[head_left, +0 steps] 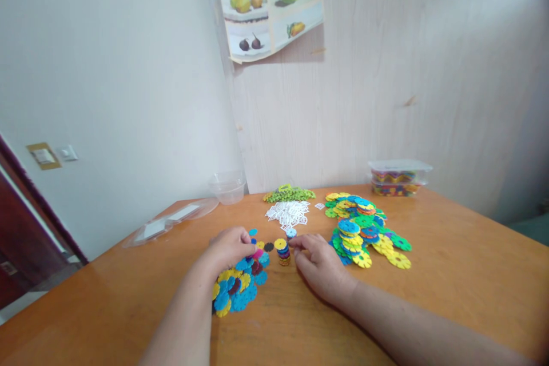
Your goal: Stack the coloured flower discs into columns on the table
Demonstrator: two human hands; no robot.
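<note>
My left hand (231,247) is over the near-left pile of small notched plastic discs (242,291), mostly blue and yellow with a few dark red. Its thumb and fingers are pinched together; what sits between them is too small to make out. A pink disc (258,253) and a dark blue one (254,241) lie close to the fingertips. My right hand (321,267) rests on the table with fingers apart, its fingertips beside a short upright disc stack (283,253) topped in yellow. Behind that stack is another with a light blue top (291,233). A black disc (269,247) lies left of the stacks.
Larger discs (362,229) are heaped to the right. White lattice pieces (288,214) and green pieces (291,193) lie at the back. A clear bowl (228,187), plastic lids (171,222) and filled boxes (398,178) are near the wall.
</note>
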